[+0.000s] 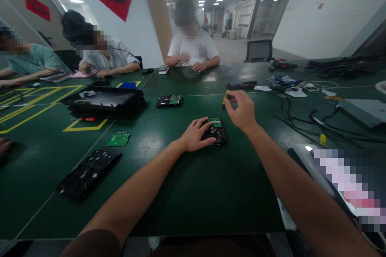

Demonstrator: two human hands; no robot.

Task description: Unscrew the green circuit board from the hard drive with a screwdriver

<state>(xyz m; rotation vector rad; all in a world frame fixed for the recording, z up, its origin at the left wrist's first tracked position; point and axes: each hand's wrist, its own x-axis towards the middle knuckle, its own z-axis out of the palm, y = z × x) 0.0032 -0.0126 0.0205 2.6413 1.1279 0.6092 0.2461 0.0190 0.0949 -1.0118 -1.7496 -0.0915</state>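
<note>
A black hard drive (217, 133) with a green circuit board on top lies on the dark green table (193, 192). My left hand (195, 134) rests flat on its left side, fingers spread over it. My right hand (241, 111) hovers just above and to the right of the drive, pinching a small screwdriver (223, 101) with a yellow and black handle, held roughly upright.
A second hard drive (169, 100) lies farther back. Left are a stack of black trays (104, 102), a loose green board (118, 139) and a black panel (89, 173). Cables (313, 122) and tools spread on the right. Three people sit at the far side.
</note>
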